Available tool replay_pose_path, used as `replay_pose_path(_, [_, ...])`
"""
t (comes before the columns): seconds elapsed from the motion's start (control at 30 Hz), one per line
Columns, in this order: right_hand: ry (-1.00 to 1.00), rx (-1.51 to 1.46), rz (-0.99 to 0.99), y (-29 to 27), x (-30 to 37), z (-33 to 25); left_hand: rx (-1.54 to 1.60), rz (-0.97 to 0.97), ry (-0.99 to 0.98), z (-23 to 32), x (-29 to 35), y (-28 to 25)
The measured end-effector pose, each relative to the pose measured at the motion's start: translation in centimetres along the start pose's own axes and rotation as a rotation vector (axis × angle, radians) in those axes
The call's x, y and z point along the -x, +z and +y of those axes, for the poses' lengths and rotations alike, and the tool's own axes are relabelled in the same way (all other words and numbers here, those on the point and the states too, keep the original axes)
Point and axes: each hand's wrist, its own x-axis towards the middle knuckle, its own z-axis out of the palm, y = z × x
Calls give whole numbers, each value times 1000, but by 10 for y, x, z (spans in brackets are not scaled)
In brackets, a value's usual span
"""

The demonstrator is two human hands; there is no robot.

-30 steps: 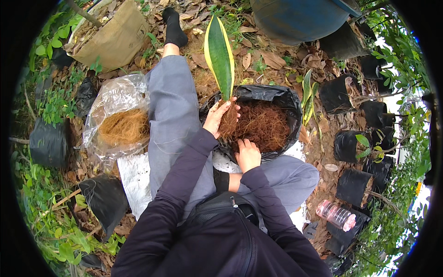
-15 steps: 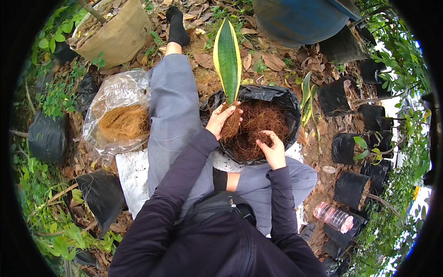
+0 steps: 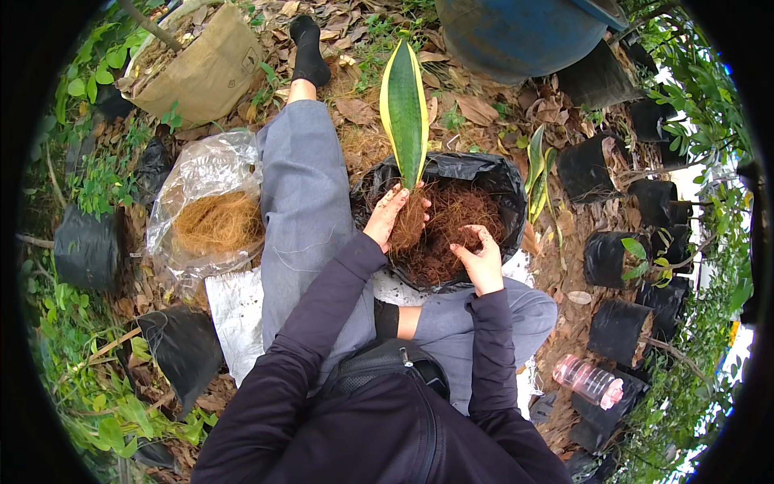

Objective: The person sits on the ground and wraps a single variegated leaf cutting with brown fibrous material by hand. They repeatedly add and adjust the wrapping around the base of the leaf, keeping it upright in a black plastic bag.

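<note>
At left, a crinkled clear plastic bag [image 3: 205, 206] holds pale, stringy coconut fibre [image 3: 216, 222]. At centre, my left hand [image 3: 389, 216] clamps the base of a stiff, yellow-edged green snake plant leaf [image 3: 405, 113]. My right hand [image 3: 481, 260], fingers curled, presses reddish-brown fibre [image 3: 451, 222] filling the black grow bag [image 3: 484, 171].

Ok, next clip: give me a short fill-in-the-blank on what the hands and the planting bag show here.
1. The left hand holds a green leaf edged in ____.
2. The right hand rests on the reddish-brown fibre inside a ____ bag.
3. The clear bag of pale fibre lies on the person's ____ side.

Missing: yellow; black; left
</note>
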Motion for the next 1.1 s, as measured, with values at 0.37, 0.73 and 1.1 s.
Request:
replay_pose_path(0.37, [-115, 251, 107, -12, 2, -33, 20, -48, -52, -10, 0, 0])
replay_pose_path(0.73, [-164, 25, 159, 6, -5, -56, 53, -103, -95, -9, 1, 1])
replay_pose_path(1.1, [-447, 120, 85, 60, 21, -66, 62, -22, -182, -13, 3, 5])
